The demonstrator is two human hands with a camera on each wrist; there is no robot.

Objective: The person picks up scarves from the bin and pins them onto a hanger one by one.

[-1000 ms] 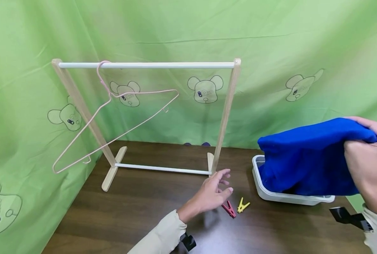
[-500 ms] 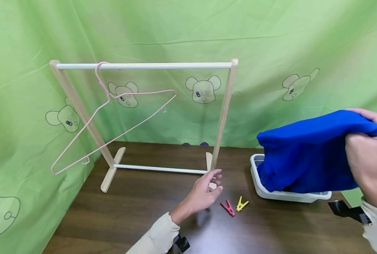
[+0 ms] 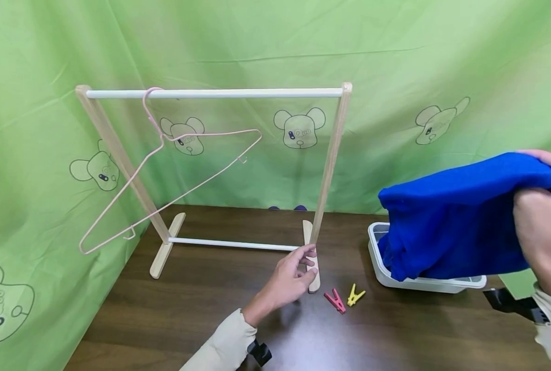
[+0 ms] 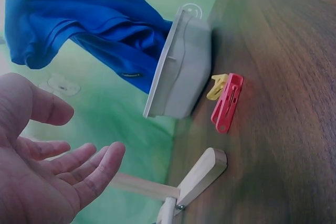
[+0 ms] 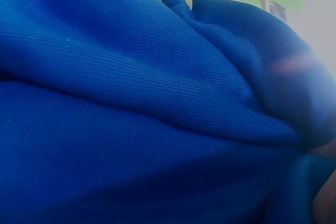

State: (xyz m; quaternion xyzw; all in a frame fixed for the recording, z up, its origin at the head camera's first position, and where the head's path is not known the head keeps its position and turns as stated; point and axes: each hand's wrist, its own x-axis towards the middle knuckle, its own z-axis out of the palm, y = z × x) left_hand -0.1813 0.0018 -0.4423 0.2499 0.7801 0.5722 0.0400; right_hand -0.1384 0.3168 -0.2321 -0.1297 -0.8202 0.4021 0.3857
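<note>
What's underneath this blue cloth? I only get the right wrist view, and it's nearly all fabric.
Observer: A pale bin; the lower part of the blue cloth hangs into it.
Operator: Anything on the table beside it?
Observer: Two pegs, a red peg and a yellow peg.
Operator: Is the left hand holding anything?
Observer: No, the left wrist view shows nothing in its fingers.
</note>
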